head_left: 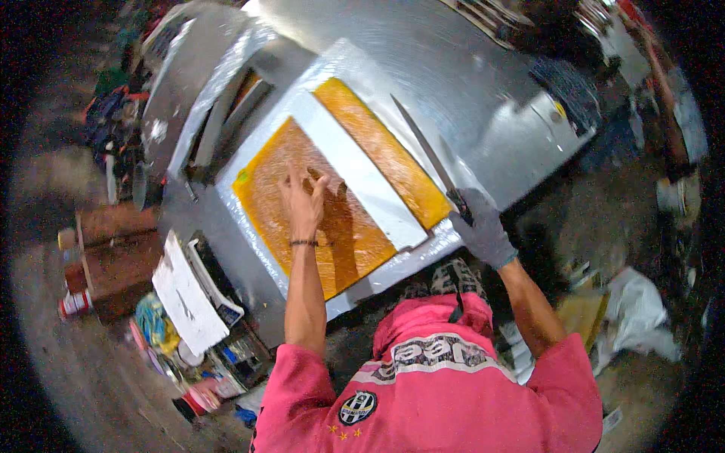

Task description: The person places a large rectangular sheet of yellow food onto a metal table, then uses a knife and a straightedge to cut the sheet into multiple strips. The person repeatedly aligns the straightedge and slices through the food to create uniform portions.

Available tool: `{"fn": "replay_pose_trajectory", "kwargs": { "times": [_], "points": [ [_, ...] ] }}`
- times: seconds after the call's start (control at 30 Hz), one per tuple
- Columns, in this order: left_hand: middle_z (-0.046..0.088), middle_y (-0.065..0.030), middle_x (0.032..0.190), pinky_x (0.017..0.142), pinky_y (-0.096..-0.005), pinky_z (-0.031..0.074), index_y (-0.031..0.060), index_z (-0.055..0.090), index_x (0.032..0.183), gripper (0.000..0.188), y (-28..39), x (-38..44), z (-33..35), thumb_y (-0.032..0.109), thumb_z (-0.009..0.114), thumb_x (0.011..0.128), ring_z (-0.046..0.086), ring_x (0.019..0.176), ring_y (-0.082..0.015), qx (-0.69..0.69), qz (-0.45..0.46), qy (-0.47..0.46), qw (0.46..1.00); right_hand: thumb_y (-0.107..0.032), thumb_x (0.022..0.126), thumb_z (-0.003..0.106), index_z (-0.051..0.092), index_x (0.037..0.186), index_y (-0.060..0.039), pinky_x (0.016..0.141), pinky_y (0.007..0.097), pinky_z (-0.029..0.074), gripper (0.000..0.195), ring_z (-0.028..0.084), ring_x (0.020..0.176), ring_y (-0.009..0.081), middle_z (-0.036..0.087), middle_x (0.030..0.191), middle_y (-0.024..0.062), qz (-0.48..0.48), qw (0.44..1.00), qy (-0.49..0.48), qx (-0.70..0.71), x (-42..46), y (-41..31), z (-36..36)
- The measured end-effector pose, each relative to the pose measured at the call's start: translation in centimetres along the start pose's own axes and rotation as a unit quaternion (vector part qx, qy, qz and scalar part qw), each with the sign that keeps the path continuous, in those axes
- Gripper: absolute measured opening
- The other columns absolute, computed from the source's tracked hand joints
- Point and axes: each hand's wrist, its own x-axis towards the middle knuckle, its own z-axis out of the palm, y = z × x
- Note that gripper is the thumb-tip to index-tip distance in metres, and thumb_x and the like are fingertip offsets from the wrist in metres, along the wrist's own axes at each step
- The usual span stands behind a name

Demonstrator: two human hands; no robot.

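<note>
My bare left hand (303,198), a dark bracelet at its wrist, is over the larger glossy orange-yellow slab (345,255). Its fingers are spread and hold nothing; whether they touch the surface I cannot tell. In a grey glove, my right hand (481,229) grips the dark handle of a long-bladed knife (422,141). The blade points away from me, along the outer right side of a narrower orange-yellow strip (385,153). Between slab and strip runs a straight white band (362,170). A pale, shiny sheet (249,192) shows around them.
A metal-topped table (430,62) carries the work. At its back left is a wrapped frame or box (226,113) with an opening. On the left, a white panel (190,294) leans near a brown box (119,260) and assorted clutter. A white plastic bag (634,317) lies at right.
</note>
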Motion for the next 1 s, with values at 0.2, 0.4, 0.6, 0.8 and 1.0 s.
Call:
{"fn": "replay_pose_trajectory", "kwargs": {
  "times": [0.2,0.4,0.6,0.8,1.0],
  "points": [
    [0.036,-0.0272,0.163,0.125,-0.042,0.028,-0.0048,0.027,0.16,0.086,-15.1,-5.5,-5.0,0.047,0.063,0.102,0.036,0.151,-0.0394,-0.045,-0.303,0.113,0.945,-0.013,0.093,0.068,0.031,0.162,-0.0015,0.118,0.037,0.041,0.079,0.051,0.142,0.0252,0.046,0.16,0.0142,-0.03,0.97,-0.126,0.205,8.2,-0.7,3.5],
    [0.036,-0.0284,0.163,0.124,-0.0394,0.031,-0.007,0.023,0.161,0.098,-17.7,-7.7,-2.6,0.053,0.067,0.097,0.036,0.152,-0.0349,-0.27,-0.232,0.063,0.932,-0.007,0.09,0.064,0.025,0.165,-0.005,0.115,0.0375,0.041,0.085,0.053,0.135,0.0252,0.048,0.154,0.0153,0.035,0.966,-0.137,0.218,7.6,-0.9,5.8],
    [0.038,-0.0276,0.162,0.124,-0.0377,0.03,-0.0089,0.027,0.159,0.091,-19.6,-2.7,-3.6,0.041,0.071,0.097,0.038,0.152,-0.0335,-0.23,-0.123,0.015,0.965,-0.009,0.088,0.064,0.029,0.164,-0.0025,0.112,0.0366,0.044,0.084,0.058,0.128,0.0238,0.061,0.141,0.0143,0.083,0.983,-0.028,0.159,-0.1,-2.2,9.7],
    [0.046,-0.026,0.157,0.12,-0.0428,0.036,-0.0045,0.037,0.155,0.077,-17.1,10.8,-2.8,0.036,0.068,0.097,0.045,0.145,-0.0399,-0.152,0.071,-0.148,0.975,-0.008,0.089,0.068,0.028,0.163,-0.0025,0.108,0.036,0.046,0.085,0.057,0.129,0.0233,0.058,0.145,0.0128,0.254,0.921,0.155,0.252,-10.9,-8.2,22.7],
    [0.041,-0.0292,0.158,0.118,-0.0585,0.035,0.0029,0.034,0.158,0.075,-7.5,13.9,-0.2,0.042,0.062,0.101,0.042,0.144,-0.0476,-0.062,0.246,-0.025,0.967,-0.008,0.09,0.069,0.03,0.162,-0.0031,0.107,0.0354,0.048,0.082,0.06,0.125,0.0221,0.058,0.146,0.0117,0.248,0.95,-0.018,0.191,-14.5,-14.5,28.1]
  ]
}}
